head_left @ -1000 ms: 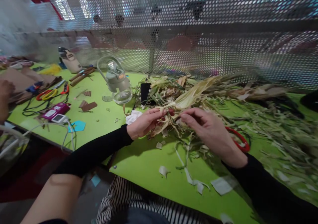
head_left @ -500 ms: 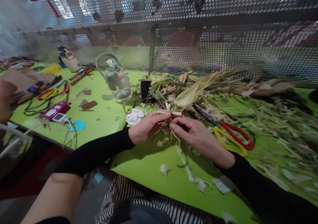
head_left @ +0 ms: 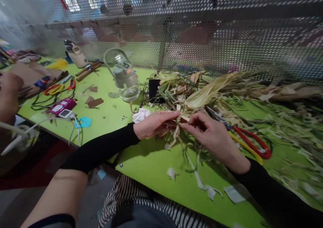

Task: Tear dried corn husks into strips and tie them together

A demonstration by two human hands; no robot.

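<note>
My left hand (head_left: 156,124) pinched a small, twisted bundle of pale dried husk (head_left: 178,121) above the lime-green surface (head_left: 146,162); my right hand (head_left: 214,138) had fingers nearly together beside it, hold indeterminable. Its strands had just turned downward, exposing the twist for handling.

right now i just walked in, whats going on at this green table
A person's left hand holds a small piece of dry husk, with the right hand close at its side. A loose heap of husks lies beyond them, and red-and-yellow-handled scissors lie beside the right hand, not held.
</note>
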